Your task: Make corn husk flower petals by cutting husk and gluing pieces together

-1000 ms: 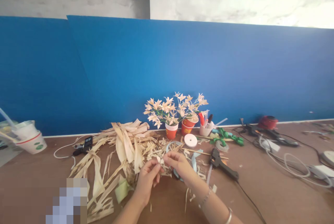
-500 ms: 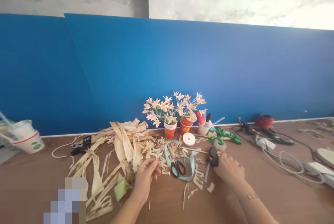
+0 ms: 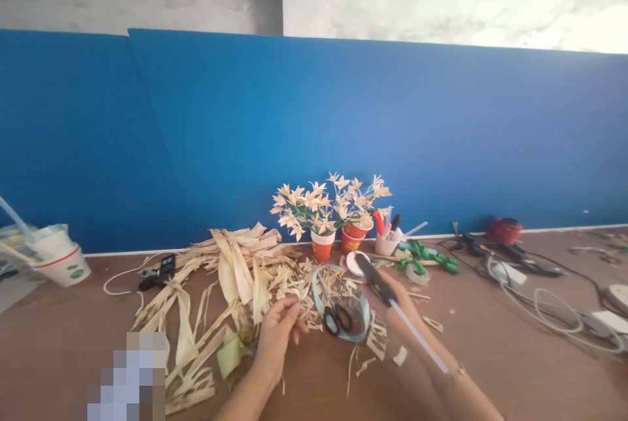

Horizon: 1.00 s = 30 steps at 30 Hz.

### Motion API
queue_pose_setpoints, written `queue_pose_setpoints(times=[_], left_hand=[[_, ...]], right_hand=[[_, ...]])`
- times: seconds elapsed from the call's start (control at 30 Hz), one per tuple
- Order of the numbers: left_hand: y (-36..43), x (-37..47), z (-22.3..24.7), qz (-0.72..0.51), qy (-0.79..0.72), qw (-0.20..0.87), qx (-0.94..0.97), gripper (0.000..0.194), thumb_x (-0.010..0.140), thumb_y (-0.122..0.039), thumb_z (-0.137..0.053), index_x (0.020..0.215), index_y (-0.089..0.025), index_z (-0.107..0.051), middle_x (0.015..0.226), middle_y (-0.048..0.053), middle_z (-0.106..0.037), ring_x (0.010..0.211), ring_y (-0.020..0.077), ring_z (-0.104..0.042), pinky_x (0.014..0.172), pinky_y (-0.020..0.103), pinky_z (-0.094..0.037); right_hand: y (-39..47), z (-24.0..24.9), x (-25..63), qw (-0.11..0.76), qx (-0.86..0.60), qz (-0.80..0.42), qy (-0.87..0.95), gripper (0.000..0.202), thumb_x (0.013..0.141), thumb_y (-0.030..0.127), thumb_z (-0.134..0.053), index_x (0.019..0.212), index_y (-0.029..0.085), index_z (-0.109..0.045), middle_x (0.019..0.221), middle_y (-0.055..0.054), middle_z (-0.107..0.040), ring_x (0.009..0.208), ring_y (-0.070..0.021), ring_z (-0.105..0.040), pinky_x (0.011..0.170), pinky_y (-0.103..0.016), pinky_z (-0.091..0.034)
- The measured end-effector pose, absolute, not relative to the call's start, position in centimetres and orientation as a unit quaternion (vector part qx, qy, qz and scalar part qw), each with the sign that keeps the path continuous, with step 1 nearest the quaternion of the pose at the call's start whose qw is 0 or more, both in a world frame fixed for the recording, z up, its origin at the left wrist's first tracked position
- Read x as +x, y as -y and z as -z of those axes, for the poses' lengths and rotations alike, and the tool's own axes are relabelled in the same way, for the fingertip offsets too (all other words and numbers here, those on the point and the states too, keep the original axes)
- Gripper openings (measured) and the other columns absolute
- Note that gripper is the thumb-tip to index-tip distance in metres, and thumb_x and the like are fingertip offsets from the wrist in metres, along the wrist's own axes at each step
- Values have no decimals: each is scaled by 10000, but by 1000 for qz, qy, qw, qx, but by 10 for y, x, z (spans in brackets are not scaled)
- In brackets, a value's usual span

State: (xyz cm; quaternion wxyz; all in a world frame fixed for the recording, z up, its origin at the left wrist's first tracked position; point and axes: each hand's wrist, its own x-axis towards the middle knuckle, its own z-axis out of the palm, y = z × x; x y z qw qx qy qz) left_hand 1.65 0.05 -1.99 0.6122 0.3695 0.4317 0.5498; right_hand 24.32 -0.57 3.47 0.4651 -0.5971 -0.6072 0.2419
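Note:
My right hand (image 3: 392, 297) is wrapped round a black glue gun (image 3: 377, 279), from whose back a long whitish glue stick slants down over my forearm. The hand is slightly blurred. My left hand (image 3: 282, 329) is closed in a pinch at the near edge of the husk scraps; what sits between its fingertips is too small to make out. Between the hands lie black-handled scissors (image 3: 337, 319) and a light blue ribbon (image 3: 363, 323). Dried husks (image 3: 238, 270) are heaped beside my left hand. Pale husk flowers (image 3: 314, 202) stand in red paper cups (image 3: 322, 248) behind.
A white roll (image 3: 356, 263) and a cup of pens (image 3: 386, 244) stand behind the glue gun, with green stems (image 3: 432, 255) beside them. White cables (image 3: 554, 319) spread at the right. A white cup (image 3: 66, 267) is far left; a blue partition (image 3: 294, 107) stands behind.
My right hand has lifted the glue gun off the table and brought it leftward, turning it so the glue stick points back along my forearm. My left hand keeps its pinch.

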Motion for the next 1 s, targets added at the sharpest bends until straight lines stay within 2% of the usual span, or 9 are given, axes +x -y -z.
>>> queue_pose_setpoints(times=[0.07,0.13,0.23,0.33,0.43,0.67,0.83,1.0], left_hand=[[-1,16,21,-548,-425,617,372,372,635,-432,-709,824,-136,-584,669,14,-630,475,104,-573,369,170,-327],[-1,16,22,-543,-419,624,376,359,643,-427,-706,817,-141,-576,647,-3,-616,456,96,-562,363,166,-318],[-1,15,23,-534,-412,630,385,349,652,-428,-698,810,-144,-570,618,-20,-596,435,88,-550,354,162,-307],[-2,15,24,-527,-408,636,389,350,650,-432,-698,797,-141,-570,618,-21,-592,422,83,-542,348,162,-300],[-2,16,25,-521,-411,639,390,353,644,-434,-702,785,-136,-576,615,-17,-592,419,84,-541,347,164,-299],[-1,17,23,-512,-416,646,385,346,620,-423,-718,749,-132,-581,597,-20,-586,398,86,-542,335,164,-288],[-1,18,20,-501,-445,638,380,357,598,-436,-719,724,-137,-571,583,8,-624,412,109,-566,332,163,-288],[-3,17,22,-497,-461,615,403,379,588,-464,-713,730,-142,-575,552,14,-631,406,121,-567,335,168,-304]], right_hand=[[1,-32,211,472,-547,-335,605,221,709,394,-606,740,183,-549,662,-5,-574,627,-175,-531,600,-272,-414],[-3,-30,184,484,-502,-379,609,242,658,372,-668,772,183,-570,691,2,-581,602,-151,-511,591,-265,-414],[-9,-27,161,486,-485,-424,591,260,640,344,-694,818,180,-600,742,-8,-600,660,-165,-534,635,-280,-425],[-12,-27,155,494,-480,-455,564,212,637,327,-693,737,179,-578,762,-20,-616,718,-188,-561,693,-305,-439],[-12,-28,155,504,-479,-432,574,177,654,303,-668,701,191,-539,689,2,-588,668,-169,-542,671,-293,-437],[-11,-26,153,495,-455,-398,625,152,696,287,-635,717,198,-514,693,8,-571,607,-138,-502,600,-255,-430],[-17,-17,153,528,-463,-376,605,187,689,302,-645,703,201,-488,680,9,-552,633,-150,-515,628,-268,-437],[-17,-19,152,520,-477,-375,601,180,691,312,-645,729,201,-508,688,1,-569,657,-167,-525,652,-287,-442]])
